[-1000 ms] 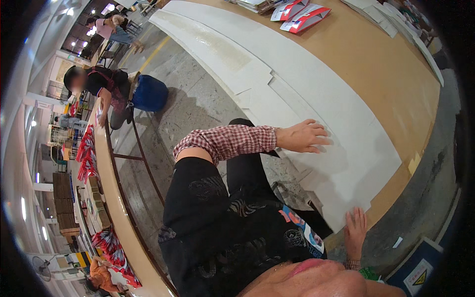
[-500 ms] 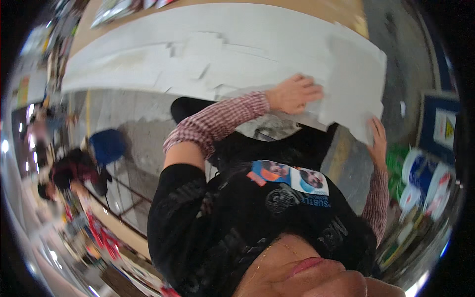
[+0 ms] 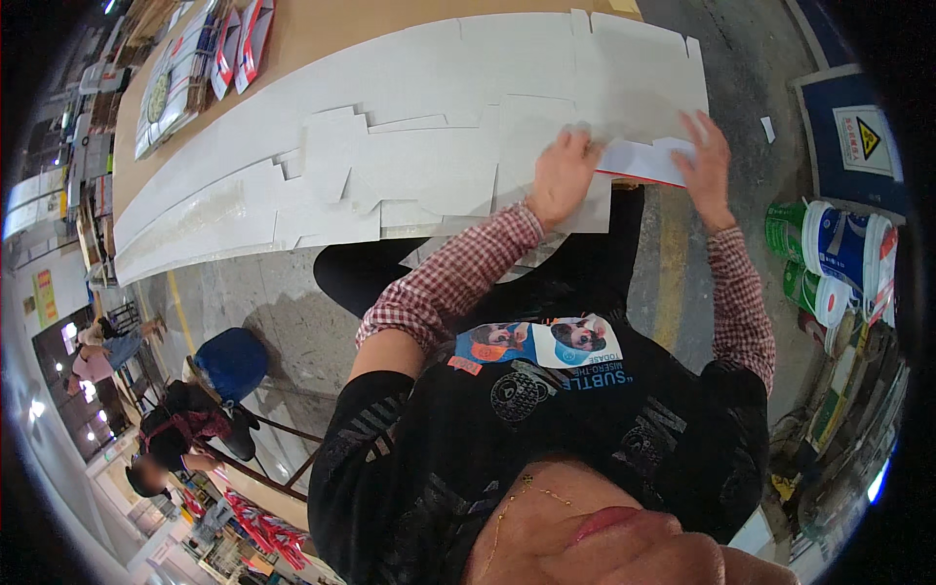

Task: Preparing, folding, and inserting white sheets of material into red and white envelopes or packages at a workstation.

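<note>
White cardboard sheets [image 3: 439,161] overlap in a long layer across the table in front of me. At the right end of that layer, a small white cardboard piece [image 3: 639,159] with a red lower edge lies between my hands. My left hand [image 3: 563,177] has its fingers bent down at the piece's left end and seems to grip it, though the fingertips are partly hidden. At its right end, my right hand [image 3: 707,166] has its fingers spread, with the thumb close to or touching the cardboard. Both forearms wear checked sleeves.
At the far left are a strapped bundle of flat packages [image 3: 178,83] and red-and-white folded cartons [image 3: 252,44]. To the right stand several buckets [image 3: 843,244] and a blue panel [image 3: 829,107]. A person [image 3: 180,429] sits at the left near a blue container [image 3: 232,364].
The grey-white sheet that my right hand held up by its edge is no longer raised. My right hand has moved up and left, closer to my left hand. My view has shifted.
</note>
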Available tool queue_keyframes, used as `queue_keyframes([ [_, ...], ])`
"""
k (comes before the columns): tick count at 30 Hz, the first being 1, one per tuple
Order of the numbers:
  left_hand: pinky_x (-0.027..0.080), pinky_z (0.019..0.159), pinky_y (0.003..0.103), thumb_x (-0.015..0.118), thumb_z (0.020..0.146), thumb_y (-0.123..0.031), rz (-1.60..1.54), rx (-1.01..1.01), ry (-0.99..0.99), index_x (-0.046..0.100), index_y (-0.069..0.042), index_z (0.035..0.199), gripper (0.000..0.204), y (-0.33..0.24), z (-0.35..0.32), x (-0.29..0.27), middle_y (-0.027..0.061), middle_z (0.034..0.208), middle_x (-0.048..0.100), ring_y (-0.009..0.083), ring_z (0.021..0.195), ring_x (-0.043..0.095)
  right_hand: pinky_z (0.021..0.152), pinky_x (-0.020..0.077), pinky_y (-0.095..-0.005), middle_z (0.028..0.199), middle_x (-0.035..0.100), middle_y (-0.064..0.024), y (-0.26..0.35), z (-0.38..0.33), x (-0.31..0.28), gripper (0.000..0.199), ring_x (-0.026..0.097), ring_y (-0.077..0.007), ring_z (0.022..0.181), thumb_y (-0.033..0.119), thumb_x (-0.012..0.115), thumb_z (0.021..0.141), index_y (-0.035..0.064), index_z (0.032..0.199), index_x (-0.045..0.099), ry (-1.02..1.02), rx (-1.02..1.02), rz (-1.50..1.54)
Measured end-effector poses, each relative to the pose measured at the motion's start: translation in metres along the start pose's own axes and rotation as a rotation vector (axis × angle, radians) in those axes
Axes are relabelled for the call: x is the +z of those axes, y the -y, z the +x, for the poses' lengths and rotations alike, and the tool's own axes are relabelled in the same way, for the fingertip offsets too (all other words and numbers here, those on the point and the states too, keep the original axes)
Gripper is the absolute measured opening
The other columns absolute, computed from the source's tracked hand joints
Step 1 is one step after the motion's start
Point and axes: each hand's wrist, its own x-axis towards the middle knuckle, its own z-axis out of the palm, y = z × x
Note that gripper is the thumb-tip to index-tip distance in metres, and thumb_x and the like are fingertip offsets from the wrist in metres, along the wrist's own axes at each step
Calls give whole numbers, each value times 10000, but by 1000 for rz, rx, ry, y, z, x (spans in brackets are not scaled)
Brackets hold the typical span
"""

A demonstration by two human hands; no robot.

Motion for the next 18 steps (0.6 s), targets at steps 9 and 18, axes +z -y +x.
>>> queue_keyframes([
  [9,355,937,461,679,725,-357,262,502,35,374,-83,1318,721,48,-32,-60,69,1245,482,256,1170,423,1100,59,-485,1445,306,-60,33,1,10,688,196,-292,1358,687,315,828,216,1291,504,389,-201,293],
  [18,373,760,461,655,758,-263,-125,-61,-252,553,-94,1075,373,54,-24,-19,79,1051,544,286,971,480,1096,59,-512,1460,283,-43,33,-7,18,618,188,-294,1357,617,454,815,254,1313,476,340,-238,201],
])
